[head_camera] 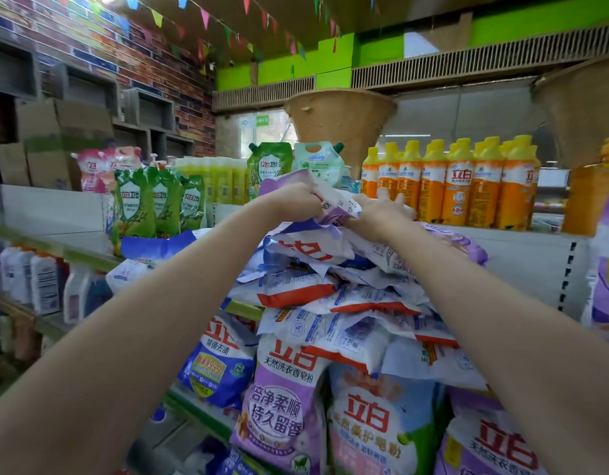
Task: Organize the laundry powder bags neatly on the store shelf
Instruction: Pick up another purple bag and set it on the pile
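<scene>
A tall, untidy heap of laundry powder bags [316, 286] lies on the shelf in front of me, white bags with red and blue print. On top of it sits a purple-and-white bag [330, 200], crumpled at its upper edge. My left hand [292, 202] grips that bag's left side with closed fingers. My right hand [378, 210] presses on its right side, fingers spread over the plastic. Upright purple bags [282, 406] and a pink-green bag [375, 423] stand on the shelf below the heap.
Orange bottles with yellow caps [467, 186] line the top shelf at right. Green pouches [152, 204] and yellow-green bottles [220, 180] stand at left. White detergent bottles [39, 282] fill the lower left shelf. A white shelf wall [536, 269] lies to the right.
</scene>
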`<control>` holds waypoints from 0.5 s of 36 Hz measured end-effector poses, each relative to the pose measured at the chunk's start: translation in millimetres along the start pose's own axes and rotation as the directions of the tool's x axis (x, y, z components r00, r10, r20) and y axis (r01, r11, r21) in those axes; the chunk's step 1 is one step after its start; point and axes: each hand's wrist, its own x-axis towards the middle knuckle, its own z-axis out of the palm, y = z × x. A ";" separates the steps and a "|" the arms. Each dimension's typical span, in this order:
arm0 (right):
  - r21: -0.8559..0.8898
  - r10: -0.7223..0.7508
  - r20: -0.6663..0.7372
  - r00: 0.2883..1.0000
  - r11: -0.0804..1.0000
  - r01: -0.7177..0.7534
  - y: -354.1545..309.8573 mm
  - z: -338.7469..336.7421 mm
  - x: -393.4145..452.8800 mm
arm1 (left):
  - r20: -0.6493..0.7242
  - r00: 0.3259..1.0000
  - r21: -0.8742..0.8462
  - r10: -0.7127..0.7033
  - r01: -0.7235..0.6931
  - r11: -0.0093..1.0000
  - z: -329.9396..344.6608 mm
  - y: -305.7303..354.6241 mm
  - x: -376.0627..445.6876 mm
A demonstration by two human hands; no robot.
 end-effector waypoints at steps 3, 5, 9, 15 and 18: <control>-0.009 0.029 -0.010 1.000 1.000 -0.029 2.3 0.3 3.8 | -0.038 0.999 -0.044 0.012 -0.014 0.999 2.9 -0.1 3.0; -0.009 0.037 -0.012 0.999 0.999 -0.038 1.2 -1.1 5.0 | -0.052 0.998 -0.064 0.026 -0.029 0.998 4.6 -1.6 6.3; -0.068 0.037 -0.076 0.996 0.997 -0.043 -1.8 -2.2 5.6 | -0.082 0.996 -0.091 0.043 -0.051 0.995 7.2 -2.8 8.8; -0.020 0.036 -0.315 0.948 0.999 -0.045 9.5 7.4 9.2 | 0.035 0.998 -0.016 0.053 -0.052 0.999 6.7 2.6 7.2; 0.106 0.067 -0.418 0.906 0.994 -0.025 15.5 10.4 11.7 | 0.081 0.995 0.038 0.060 -0.063 0.997 7.8 3.7 5.4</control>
